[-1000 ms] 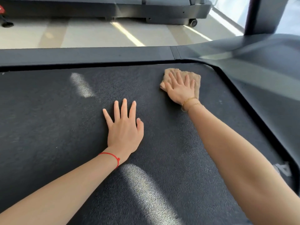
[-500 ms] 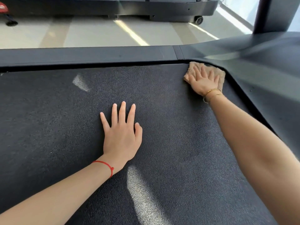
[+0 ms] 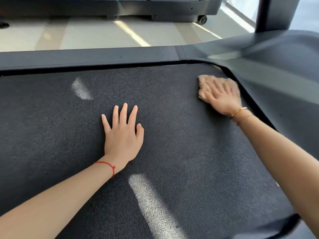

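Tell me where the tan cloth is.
In the head view, the tan cloth lies upper right on the treadmill belt, pressed under the right hand.

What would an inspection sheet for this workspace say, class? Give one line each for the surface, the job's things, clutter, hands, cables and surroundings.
Surface: dark textured treadmill belt, crossed by streaks of sunlight.
Job's things: tan cloth lying on the belt near its far right corner, beside the raised edge.
Clutter: nothing seen.
Hands: left hand flat on the belt, fingers straight; right hand pressing flat on the cloth, blurred.
Cables: nothing seen.
Surroundings: black side rail along the belt's far edge, pale floor beyond it, and another machine's base with a small wheel.
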`<move>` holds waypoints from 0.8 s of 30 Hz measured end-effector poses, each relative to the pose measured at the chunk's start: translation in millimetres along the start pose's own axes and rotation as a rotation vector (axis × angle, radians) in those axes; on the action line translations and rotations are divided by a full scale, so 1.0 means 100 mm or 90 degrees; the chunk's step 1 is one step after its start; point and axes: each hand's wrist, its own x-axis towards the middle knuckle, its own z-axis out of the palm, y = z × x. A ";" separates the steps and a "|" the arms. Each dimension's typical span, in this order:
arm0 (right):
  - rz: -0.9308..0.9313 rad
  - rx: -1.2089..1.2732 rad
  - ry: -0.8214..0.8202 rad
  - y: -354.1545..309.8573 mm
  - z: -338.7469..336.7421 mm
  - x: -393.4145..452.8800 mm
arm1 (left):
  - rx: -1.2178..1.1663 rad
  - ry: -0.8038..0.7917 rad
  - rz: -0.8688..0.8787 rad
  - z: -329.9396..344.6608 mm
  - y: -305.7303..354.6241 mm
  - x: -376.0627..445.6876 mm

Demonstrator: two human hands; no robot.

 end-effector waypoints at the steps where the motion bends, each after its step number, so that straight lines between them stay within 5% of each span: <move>1: 0.046 0.015 -0.012 0.11 -0.03 -0.02 | -0.003 0.002 -0.002 0.00 0.01 0.01; 4: 0.039 0.048 -0.020 0.01 0.02 -0.27 | -0.008 0.005 -0.004 0.01 0.02 0.01; 12: -0.278 0.036 0.002 -0.65 0.29 -1.66 | -0.033 0.009 0.001 -0.04 0.03 -0.03; 20: 0.106 0.033 -0.010 0.26 0.08 -1.41 | -0.069 0.040 0.050 -0.07 -0.08 -0.30; 24: 0.031 0.063 0.015 -0.18 0.22 -1.83 | -0.076 0.047 0.065 -0.06 -0.10 -0.43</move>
